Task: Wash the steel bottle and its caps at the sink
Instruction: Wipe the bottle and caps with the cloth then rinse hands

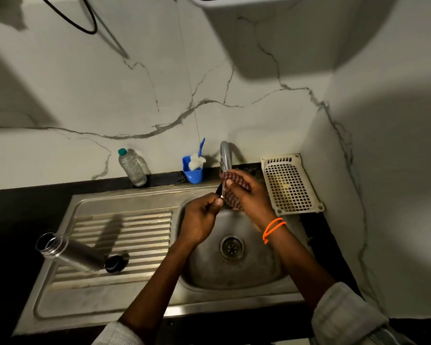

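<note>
**Cap scrubbing beneath the tap**

While both hands work at frame centre under the tap [226, 155], the left hand [201, 217] pinches a small dark cap [219, 190], largely hidden, and the right hand [246, 195] grips a checked scrub pad [230, 192] against it. At lower left, the steel bottle [70, 252] lies open-mouthed on the sink [125, 300] drainboard, a second black cap [113, 263] just beside its base.

Over the sink [234, 275], the left hand [200, 217] pinches a small dark cap [219, 189] against a checkered scrubber [230, 192] gripped by the right hand [249, 195], while the steel bottle [70, 252] lies at nine o'clock on the drainboard [125, 235].
</note>
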